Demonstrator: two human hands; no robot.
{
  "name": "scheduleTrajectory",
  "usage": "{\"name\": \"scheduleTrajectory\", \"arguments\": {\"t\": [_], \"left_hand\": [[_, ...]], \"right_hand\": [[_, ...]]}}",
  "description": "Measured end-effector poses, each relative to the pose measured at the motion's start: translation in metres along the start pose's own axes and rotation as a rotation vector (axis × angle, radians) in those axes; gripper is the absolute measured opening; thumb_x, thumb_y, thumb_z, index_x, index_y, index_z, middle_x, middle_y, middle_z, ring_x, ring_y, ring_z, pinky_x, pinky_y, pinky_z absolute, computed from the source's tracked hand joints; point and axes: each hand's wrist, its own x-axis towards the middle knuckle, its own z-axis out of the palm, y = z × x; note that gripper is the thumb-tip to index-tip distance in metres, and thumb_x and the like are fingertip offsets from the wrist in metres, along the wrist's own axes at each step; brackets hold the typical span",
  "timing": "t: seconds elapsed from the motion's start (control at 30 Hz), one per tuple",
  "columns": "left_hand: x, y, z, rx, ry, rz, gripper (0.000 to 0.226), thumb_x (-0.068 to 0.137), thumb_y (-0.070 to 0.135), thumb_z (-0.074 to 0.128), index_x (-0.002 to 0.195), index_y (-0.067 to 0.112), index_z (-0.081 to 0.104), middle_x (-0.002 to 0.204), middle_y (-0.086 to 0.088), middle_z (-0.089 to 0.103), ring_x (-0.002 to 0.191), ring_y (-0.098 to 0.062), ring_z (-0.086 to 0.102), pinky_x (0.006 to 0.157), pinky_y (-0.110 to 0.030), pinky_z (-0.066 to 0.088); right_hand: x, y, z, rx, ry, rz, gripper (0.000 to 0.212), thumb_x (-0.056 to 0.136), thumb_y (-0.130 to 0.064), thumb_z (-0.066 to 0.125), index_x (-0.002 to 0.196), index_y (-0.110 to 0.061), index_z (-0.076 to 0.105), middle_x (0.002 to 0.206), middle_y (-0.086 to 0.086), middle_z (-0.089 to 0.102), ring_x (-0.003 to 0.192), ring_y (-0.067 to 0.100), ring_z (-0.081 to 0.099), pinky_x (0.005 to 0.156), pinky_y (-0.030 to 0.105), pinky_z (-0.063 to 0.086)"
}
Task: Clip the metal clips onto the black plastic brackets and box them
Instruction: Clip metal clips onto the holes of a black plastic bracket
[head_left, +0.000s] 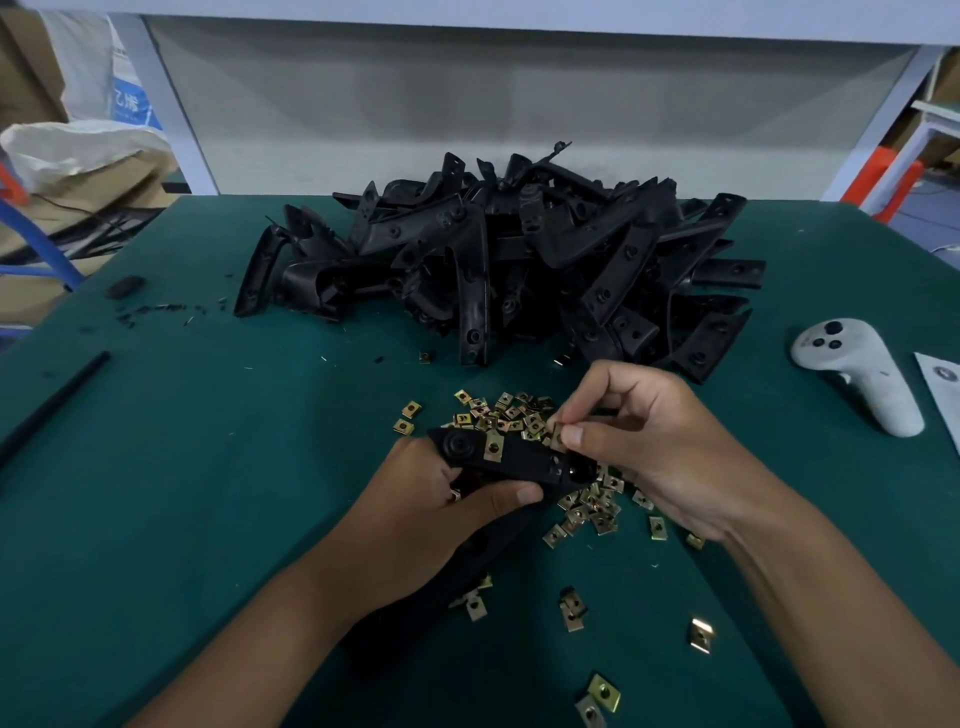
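Observation:
My left hand (447, 514) grips a black plastic bracket (519, 460) over the green table, thumb curled along its near edge. One metal clip (493, 447) sits on the bracket's upper edge. My right hand (654, 441) pinches another metal clip (558, 435) between thumb and fingertips at the bracket's far edge. Loose brass-coloured clips (498, 413) lie scattered under and around both hands. A large heap of black brackets (519, 260) is piled behind them.
A grey hand controller (857, 374) lies at the right, with a paper sheet (943, 384) at the edge. A thin black rod (52, 405) and a small black piece (124, 287) lie at the left. Cardboard boxes and a white bag (78, 150) stand beyond the table.

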Motion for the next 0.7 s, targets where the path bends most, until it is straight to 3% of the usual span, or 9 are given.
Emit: {"name": "scheduleTrajectory", "arguments": {"t": [0.33, 0.47, 0.53, 0.63, 0.7], "left_hand": [[0.0004, -0.0069, -0.0023, -0.004, 0.054, -0.028, 0.022, 0.09, 0.046, 0.068, 0.11, 0.054, 0.072, 0.08, 0.028, 0.071, 0.068, 0.009, 0.062, 0.059, -0.01, 0.045], [0.0015, -0.006, -0.0016, -0.056, 0.014, -0.028, 0.02, 0.091, 0.051, 0.066, 0.11, 0.056, 0.071, 0.101, 0.023, 0.076, 0.092, 0.0, 0.071, 0.073, -0.017, 0.055], [0.0023, -0.0062, -0.0017, -0.064, 0.017, -0.031, 0.02, 0.089, 0.053, 0.064, 0.108, 0.058, 0.07, 0.102, 0.022, 0.076, 0.094, -0.006, 0.072, 0.075, -0.021, 0.057], [0.0026, -0.0067, -0.0013, -0.083, 0.044, -0.033, 0.022, 0.088, 0.053, 0.064, 0.109, 0.058, 0.07, 0.103, 0.024, 0.075, 0.095, 0.003, 0.07, 0.075, -0.012, 0.052], [0.0028, -0.0086, -0.0002, -0.099, 0.064, -0.055, 0.025, 0.088, 0.054, 0.064, 0.112, 0.053, 0.071, 0.104, 0.02, 0.076, 0.098, -0.001, 0.071, 0.078, -0.016, 0.054]], "right_hand": [[0.0013, 0.0067, 0.0061, -0.072, 0.038, -0.105, 0.008, 0.078, -0.024, 0.076, 0.084, -0.028, 0.078, 0.093, 0.001, 0.078, 0.082, 0.006, 0.069, 0.072, 0.017, 0.054], [-0.0006, 0.0039, 0.0045, -0.065, 0.035, -0.159, 0.005, 0.078, -0.02, 0.076, 0.083, -0.022, 0.077, 0.093, 0.005, 0.078, 0.08, 0.009, 0.071, 0.071, 0.019, 0.057], [-0.0015, 0.0034, 0.0044, -0.059, 0.019, -0.18, 0.005, 0.08, -0.018, 0.075, 0.084, -0.022, 0.076, 0.094, 0.008, 0.077, 0.082, 0.011, 0.071, 0.073, 0.02, 0.057], [-0.0017, 0.0057, 0.0062, -0.121, 0.025, -0.245, 0.007, 0.087, -0.017, 0.076, 0.091, -0.021, 0.073, 0.091, 0.006, 0.075, 0.082, 0.008, 0.07, 0.072, 0.018, 0.054], [-0.0011, 0.0086, 0.0075, -0.158, 0.056, -0.278, 0.011, 0.087, -0.02, 0.079, 0.095, -0.025, 0.072, 0.091, 0.005, 0.076, 0.085, 0.009, 0.071, 0.074, 0.018, 0.053]]}}
